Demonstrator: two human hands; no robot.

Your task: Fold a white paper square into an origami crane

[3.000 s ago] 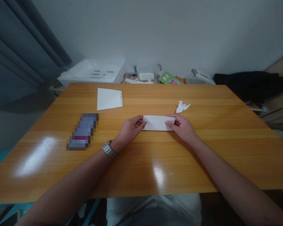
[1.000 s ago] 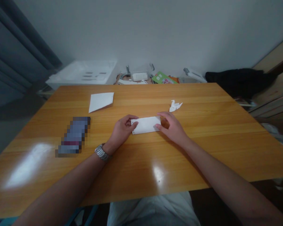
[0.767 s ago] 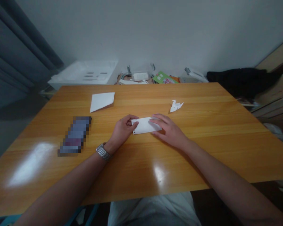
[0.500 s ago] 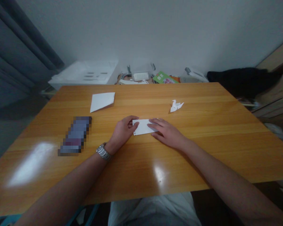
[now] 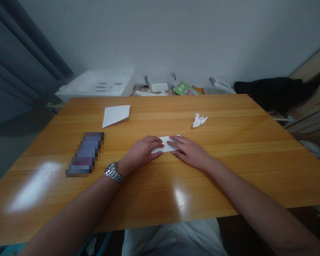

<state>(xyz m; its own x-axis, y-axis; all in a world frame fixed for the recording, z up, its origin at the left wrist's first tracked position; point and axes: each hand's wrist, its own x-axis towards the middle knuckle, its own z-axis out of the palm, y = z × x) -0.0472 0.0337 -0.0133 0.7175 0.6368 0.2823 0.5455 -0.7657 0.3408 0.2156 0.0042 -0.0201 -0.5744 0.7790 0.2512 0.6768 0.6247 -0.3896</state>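
Observation:
A folded white paper strip (image 5: 165, 145) lies flat on the wooden table in front of me. My left hand (image 5: 146, 149) rests on its left end with the fingers stretched out across the paper. On the right end, my right hand (image 5: 185, 148) lies with spread fingers pressing on the surface. Both hands touch the paper from above, and their fingers cover parts of it. Beyond my right hand stands a small white origami bird (image 5: 200, 121).
More white paper (image 5: 116, 116), folded or stacked, lies at the back left of the table (image 5: 229, 117). A pixelated phone-shaped object (image 5: 85, 154) is left of my left hand. Behind the table are a white plastic tray (image 5: 101, 85) and a green booklet (image 5: 186, 88).
My left hand has gone from pinching the strip's left edge to lying over it with extended fingers. My right hand and the paper have hardly moved.

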